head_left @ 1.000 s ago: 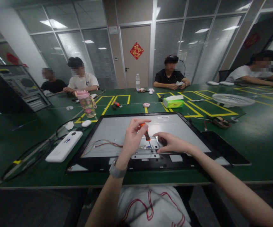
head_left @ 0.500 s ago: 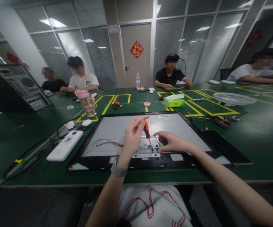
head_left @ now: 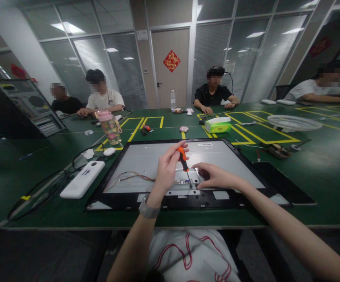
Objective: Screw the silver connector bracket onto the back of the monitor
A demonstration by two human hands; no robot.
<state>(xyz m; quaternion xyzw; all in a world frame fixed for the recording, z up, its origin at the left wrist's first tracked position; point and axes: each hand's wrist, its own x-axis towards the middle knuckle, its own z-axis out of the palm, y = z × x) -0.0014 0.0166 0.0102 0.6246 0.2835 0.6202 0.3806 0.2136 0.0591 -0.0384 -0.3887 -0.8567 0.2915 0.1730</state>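
A black-framed monitor panel (head_left: 146, 156) lies face down on the green table in front of me, its grey metal back up. My left hand (head_left: 166, 171) is closed on a small orange-and-black screwdriver (head_left: 183, 158), whose tip points down at a small metal bracket (head_left: 184, 183) near the panel's near edge. My right hand (head_left: 213, 176) rests on the panel just right of the bracket, fingers curled and pressed against it. Thin coloured wires (head_left: 128, 177) run leftwards from the bracket.
A white flat device (head_left: 82, 178) and black cables lie left of the panel. A pink-lidded bottle (head_left: 110, 127), a green tissue box (head_left: 217, 125), a white fan grille (head_left: 293, 122) and a dark slab (head_left: 281, 182) lie around. Several seated people work along the table's far side.
My left hand has turned the screwdriver a little, its handle now more upright. My right hand stays by the bracket. The person across the table has moved both hands.
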